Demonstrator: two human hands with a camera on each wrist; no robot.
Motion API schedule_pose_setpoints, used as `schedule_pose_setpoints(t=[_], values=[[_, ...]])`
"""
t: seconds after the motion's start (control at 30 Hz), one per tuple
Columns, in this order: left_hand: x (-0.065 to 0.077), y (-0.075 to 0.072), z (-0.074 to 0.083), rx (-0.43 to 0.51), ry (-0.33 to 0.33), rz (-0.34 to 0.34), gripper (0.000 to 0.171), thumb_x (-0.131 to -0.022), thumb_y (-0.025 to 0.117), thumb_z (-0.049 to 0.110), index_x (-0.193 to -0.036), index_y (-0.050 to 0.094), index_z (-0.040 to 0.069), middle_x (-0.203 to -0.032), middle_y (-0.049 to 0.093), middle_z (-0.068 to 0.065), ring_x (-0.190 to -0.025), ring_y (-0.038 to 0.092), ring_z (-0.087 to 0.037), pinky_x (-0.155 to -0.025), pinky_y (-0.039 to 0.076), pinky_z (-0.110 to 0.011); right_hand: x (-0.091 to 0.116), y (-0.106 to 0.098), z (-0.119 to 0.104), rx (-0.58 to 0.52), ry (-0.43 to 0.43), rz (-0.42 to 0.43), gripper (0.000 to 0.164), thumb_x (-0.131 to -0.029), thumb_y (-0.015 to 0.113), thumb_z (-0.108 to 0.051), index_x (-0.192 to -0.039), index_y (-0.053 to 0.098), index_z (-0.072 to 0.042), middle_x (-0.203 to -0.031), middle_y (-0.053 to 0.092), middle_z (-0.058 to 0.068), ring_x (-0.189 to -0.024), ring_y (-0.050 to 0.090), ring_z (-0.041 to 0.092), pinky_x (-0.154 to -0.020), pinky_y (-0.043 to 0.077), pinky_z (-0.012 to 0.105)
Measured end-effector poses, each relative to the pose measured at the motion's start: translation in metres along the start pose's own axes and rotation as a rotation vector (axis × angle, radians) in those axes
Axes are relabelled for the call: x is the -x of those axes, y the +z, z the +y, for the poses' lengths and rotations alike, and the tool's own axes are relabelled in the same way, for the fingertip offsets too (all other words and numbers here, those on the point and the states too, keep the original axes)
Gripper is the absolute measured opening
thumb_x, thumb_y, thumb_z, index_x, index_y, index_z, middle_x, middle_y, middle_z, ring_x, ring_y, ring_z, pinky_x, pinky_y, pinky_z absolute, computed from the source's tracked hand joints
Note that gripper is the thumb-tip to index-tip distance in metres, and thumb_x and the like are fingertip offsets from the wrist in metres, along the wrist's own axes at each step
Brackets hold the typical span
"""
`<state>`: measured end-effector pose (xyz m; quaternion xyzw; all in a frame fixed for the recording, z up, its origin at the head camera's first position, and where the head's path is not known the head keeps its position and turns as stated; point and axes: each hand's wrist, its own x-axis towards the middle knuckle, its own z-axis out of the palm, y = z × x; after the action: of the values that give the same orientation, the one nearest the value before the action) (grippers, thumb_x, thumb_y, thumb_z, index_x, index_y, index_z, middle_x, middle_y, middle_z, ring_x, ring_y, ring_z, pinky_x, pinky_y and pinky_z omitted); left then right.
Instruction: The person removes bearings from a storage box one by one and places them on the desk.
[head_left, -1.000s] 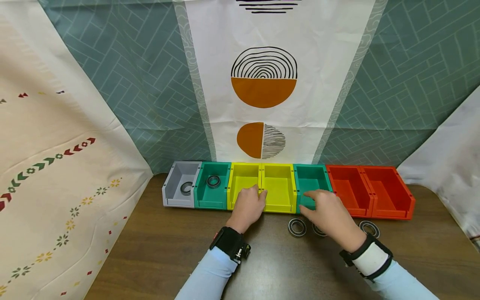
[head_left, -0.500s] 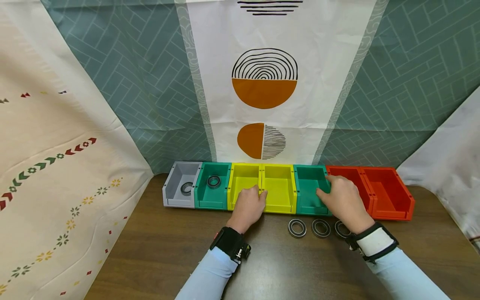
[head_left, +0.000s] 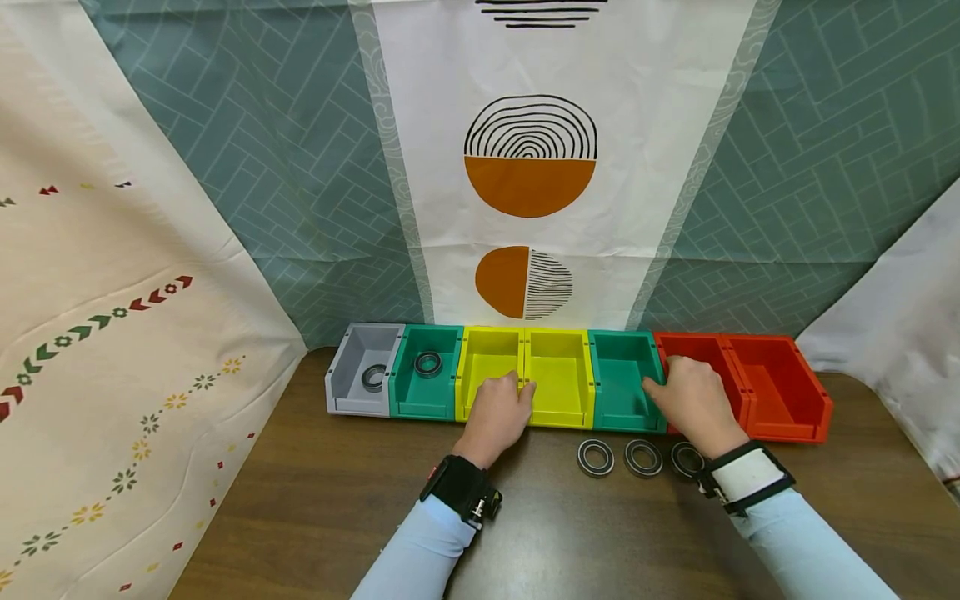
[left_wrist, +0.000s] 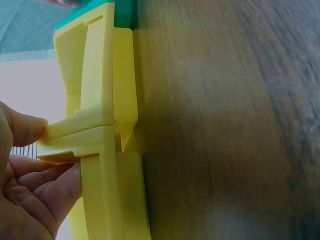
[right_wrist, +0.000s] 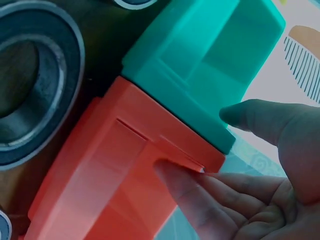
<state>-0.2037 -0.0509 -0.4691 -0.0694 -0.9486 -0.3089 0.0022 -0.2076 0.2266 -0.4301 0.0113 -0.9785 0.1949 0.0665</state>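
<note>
The left arm (head_left: 408,554) and right arm (head_left: 813,550) are slanting forward and inward; the left hand (head_left: 492,415) is pinching, its thumb (left_wrist: 27,129) pressing opposite its bent fingers (left_wrist: 56,195); the right hand (head_left: 697,404) is holding its thumb (right_wrist: 262,119) and loosely stretched fingers (right_wrist: 197,200) apart; the backs of both hands are facing up.

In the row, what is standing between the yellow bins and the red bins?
One green bin stands between the yellow bins and red bins; the head view shows it, with the right hand at its right side.
</note>
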Motion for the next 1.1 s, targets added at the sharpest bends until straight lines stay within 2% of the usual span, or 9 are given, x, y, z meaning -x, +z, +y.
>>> schedule_pose_setpoints(t=[0.27, 0.53, 0.7, 0.87, 0.97, 1.1], values=[[0.004, -0.008, -0.003, -0.011, -0.023, 0.007, 0.036, -0.098, 0.044, 0.041, -0.11, 0.056, 0.009, -0.064, 0.046, 0.0, -0.055, 0.048, -0.01, -0.05, 0.041, -0.022, -0.006, 0.007, -0.004, 0.002, -0.014, -0.022, 0.034, -0.088, 0.06, -0.024, -0.062, 0.046, -0.007, -0.051, 0.038, 0.005, -0.043, 0.043, 0.018, -0.04, 0.039, 0.03], [0.009, -0.008, -0.002, 0.009, -0.038, 0.01, 0.035, -0.098, 0.045, 0.04, -0.11, 0.057, 0.01, -0.064, 0.047, 0.001, -0.057, 0.049, -0.009, -0.052, 0.042, -0.022, -0.011, 0.004, -0.005, 0.001, -0.015, -0.04, 0.034, -0.087, 0.06, -0.021, -0.06, 0.045, -0.007, -0.05, 0.038, 0.006, -0.042, 0.043, 0.019, -0.039, 0.04, 0.029], [0.009, -0.008, -0.003, -0.01, -0.043, 0.041, 0.035, -0.097, 0.045, 0.041, -0.109, 0.057, 0.01, -0.064, 0.046, 0.0, -0.058, 0.048, -0.01, -0.052, 0.041, -0.022, -0.016, 0.002, -0.005, -0.011, -0.011, -0.067, 0.035, -0.086, 0.058, -0.021, -0.058, 0.044, -0.007, -0.049, 0.038, 0.006, -0.042, 0.041, 0.02, -0.039, 0.037, 0.029], [0.009, -0.001, -0.002, 0.002, -0.017, 0.081, 0.033, -0.097, 0.045, 0.041, -0.105, 0.057, 0.012, -0.064, 0.045, 0.001, -0.056, 0.047, -0.009, -0.05, 0.04, -0.022, -0.018, 0.0, -0.002, -0.001, 0.04, -0.112, 0.032, -0.085, 0.055, -0.021, -0.058, 0.046, -0.007, -0.051, 0.039, 0.006, -0.045, 0.042, 0.021, -0.041, 0.036, 0.029], [0.009, 0.003, 0.001, 0.033, -0.011, 0.079, 0.032, -0.097, 0.045, 0.042, -0.105, 0.056, 0.013, -0.066, 0.048, 0.004, -0.058, 0.049, -0.008, -0.052, 0.041, -0.021, -0.017, -0.003, -0.001, 0.002, 0.083, -0.143, 0.029, -0.084, 0.054, -0.02, -0.06, 0.047, -0.006, -0.052, 0.041, 0.007, -0.047, 0.044, 0.022, -0.042, 0.038, 0.03], [0.007, 0.002, 0.003, 0.073, -0.021, 0.051, 0.032, -0.097, 0.045, 0.042, -0.108, 0.056, 0.014, -0.07, 0.052, 0.008, -0.062, 0.05, -0.007, -0.055, 0.043, -0.02, -0.017, -0.006, -0.004, 0.01, 0.092, -0.163, 0.026, -0.083, 0.055, -0.018, -0.06, 0.048, -0.006, -0.054, 0.042, 0.007, -0.05, 0.045, 0.022, -0.043, 0.039, 0.03]])
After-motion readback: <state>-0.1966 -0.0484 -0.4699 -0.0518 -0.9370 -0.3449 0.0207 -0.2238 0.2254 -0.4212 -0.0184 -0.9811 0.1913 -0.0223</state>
